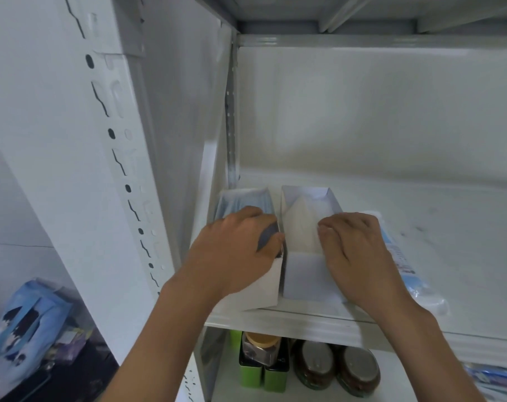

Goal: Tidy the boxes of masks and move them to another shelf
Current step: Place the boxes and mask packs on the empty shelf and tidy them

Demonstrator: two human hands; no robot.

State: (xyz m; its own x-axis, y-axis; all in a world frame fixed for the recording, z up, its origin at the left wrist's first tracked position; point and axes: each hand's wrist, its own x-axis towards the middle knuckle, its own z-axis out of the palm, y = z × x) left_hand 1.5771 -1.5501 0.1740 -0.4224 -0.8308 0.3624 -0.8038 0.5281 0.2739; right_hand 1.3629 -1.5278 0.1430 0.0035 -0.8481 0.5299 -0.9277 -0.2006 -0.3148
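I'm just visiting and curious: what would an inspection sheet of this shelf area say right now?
Surface: white metal shelf, marked and scuffed.
Job's things: two open white boxes side by side; left box holds blue masks, right box white ones.
Clutter: plastic-wrapped pack to the right of the boxes.
Hands: left hand curled over the left box's masks; right hand curled on the right box's edge.
Cables: nothing seen.
Surroundings: jars and green tins on the shelf below.

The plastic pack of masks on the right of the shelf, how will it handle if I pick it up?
The plastic pack of masks lies flat and looks soft, so it will probably sag and feel light. Its glossy wrap may be slippery. It seems unlikely to roll.
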